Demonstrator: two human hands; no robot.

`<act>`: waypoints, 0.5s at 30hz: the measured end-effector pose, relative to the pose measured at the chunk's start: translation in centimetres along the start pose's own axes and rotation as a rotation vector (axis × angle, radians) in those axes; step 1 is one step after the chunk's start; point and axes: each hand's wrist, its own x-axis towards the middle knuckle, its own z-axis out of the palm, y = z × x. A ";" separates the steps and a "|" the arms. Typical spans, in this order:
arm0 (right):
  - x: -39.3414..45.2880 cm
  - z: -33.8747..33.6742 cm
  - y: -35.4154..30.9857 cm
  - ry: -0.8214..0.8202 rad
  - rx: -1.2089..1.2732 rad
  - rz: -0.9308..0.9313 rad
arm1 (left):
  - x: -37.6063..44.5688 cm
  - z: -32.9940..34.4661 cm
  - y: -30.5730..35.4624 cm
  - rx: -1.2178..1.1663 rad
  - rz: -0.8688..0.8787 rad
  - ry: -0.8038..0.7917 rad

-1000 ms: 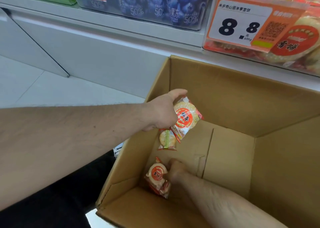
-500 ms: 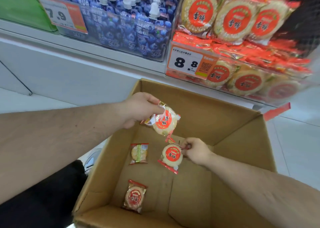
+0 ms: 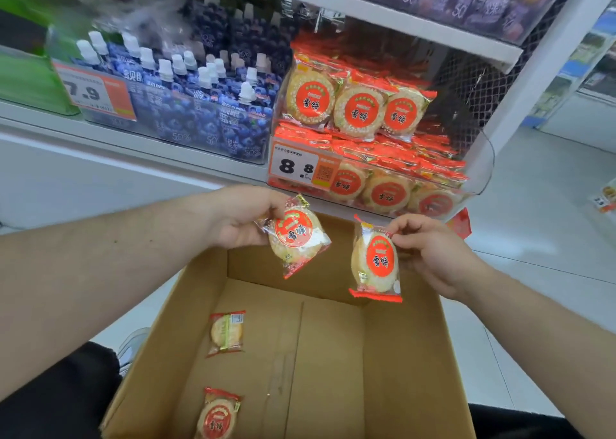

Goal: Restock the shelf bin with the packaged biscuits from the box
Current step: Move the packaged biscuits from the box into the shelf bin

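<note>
My left hand (image 3: 243, 217) grips a round biscuit packet (image 3: 296, 238) with a red label, held above the far edge of the cardboard box (image 3: 416, 355). My right hand (image 3: 430, 255) pinches a second biscuit packet (image 3: 375, 262) by its upper right edge, hanging upright over the box. Two more packets lie on the box floor: one back-side up (image 3: 226, 333), one label up (image 3: 218, 415). The clear shelf bin (image 3: 473, 185) just beyond the box holds several of the same red-labelled packets, stacked and standing.
An 8.8 price tag (image 3: 301, 167) fronts the bin. To its left stands a bin of blue pouch drinks (image 3: 200, 105) with a 7.9 tag. A shelf board (image 3: 400, 18) runs above the biscuit bin. White floor lies to the right.
Both hands have risen out of the box with a packet each, toward the shelf bin. The view has tilted upward, showing more of the shelf.
</note>
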 end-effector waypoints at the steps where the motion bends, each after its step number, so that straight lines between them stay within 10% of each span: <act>1: -0.2 0.2 -0.6 0.020 0.028 -0.029 | -0.3 0.4 0.2 0.019 0.017 -0.016; 15: -0.3 4.1 -1.7 0.120 0.085 -0.220 | -0.6 4.0 0.3 -0.028 0.105 -0.042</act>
